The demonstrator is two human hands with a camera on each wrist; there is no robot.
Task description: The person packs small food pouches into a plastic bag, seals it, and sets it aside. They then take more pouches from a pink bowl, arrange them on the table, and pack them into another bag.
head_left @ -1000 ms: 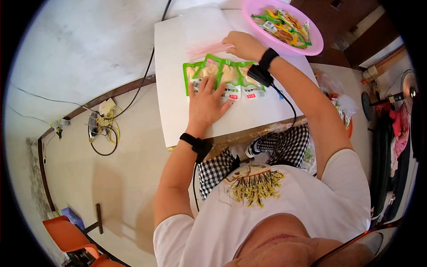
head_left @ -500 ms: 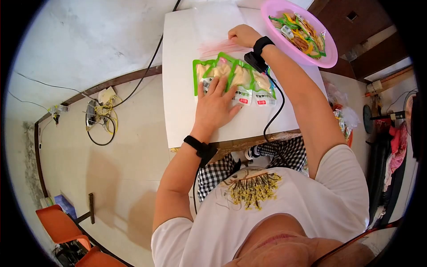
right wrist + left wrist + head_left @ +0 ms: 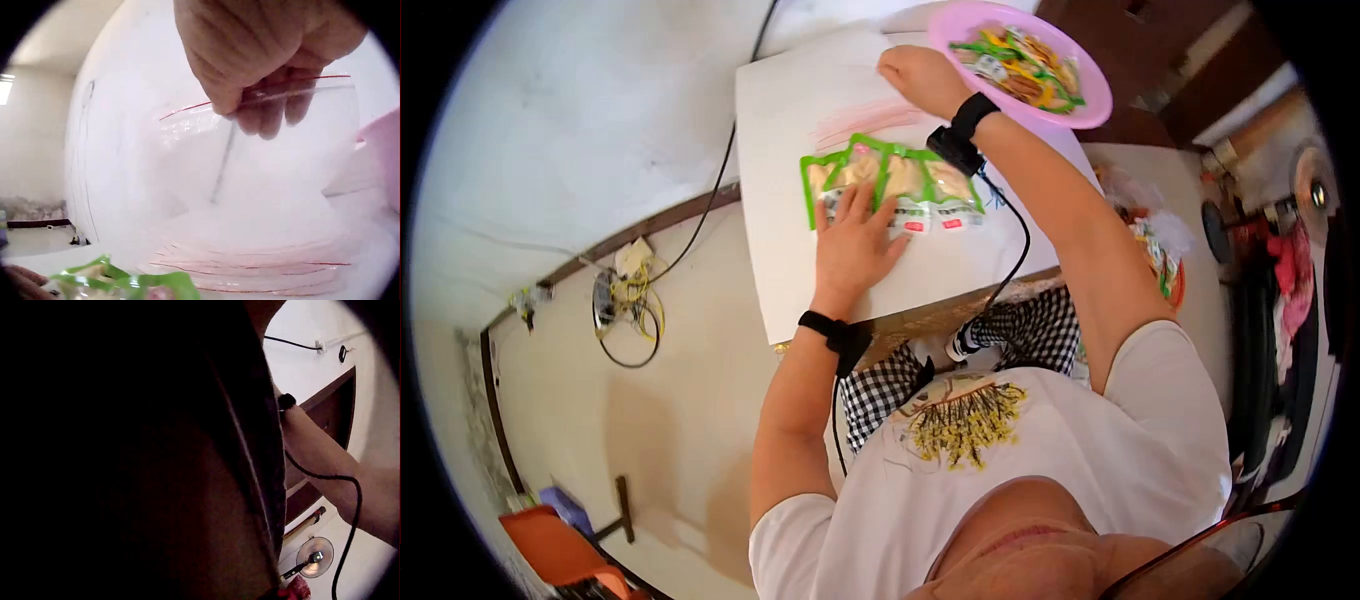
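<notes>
Right hand [image 3: 925, 80] away from the pile [image 3: 865, 122], a bag [image 3: 281, 156] held by its red-lined edge.

A second ago its fingertips were down at the pile's right end; now the hand is beyond the pile, toward the table's far edge, its back uppermost and fingertips hidden from the head view, while the wrist view has the bag hanging above the red lines; the wrist camera [image 3: 955, 150] has gone with it, uncovering most of the rightmost packet [image 3: 953, 190]; its cable [image 3: 1027, 235], which had met the table's [image 3: 785, 260] near edge close to the right corner, now crosses farther left; the head view itself has swung, so the table sits lower and more to the left.
</notes>
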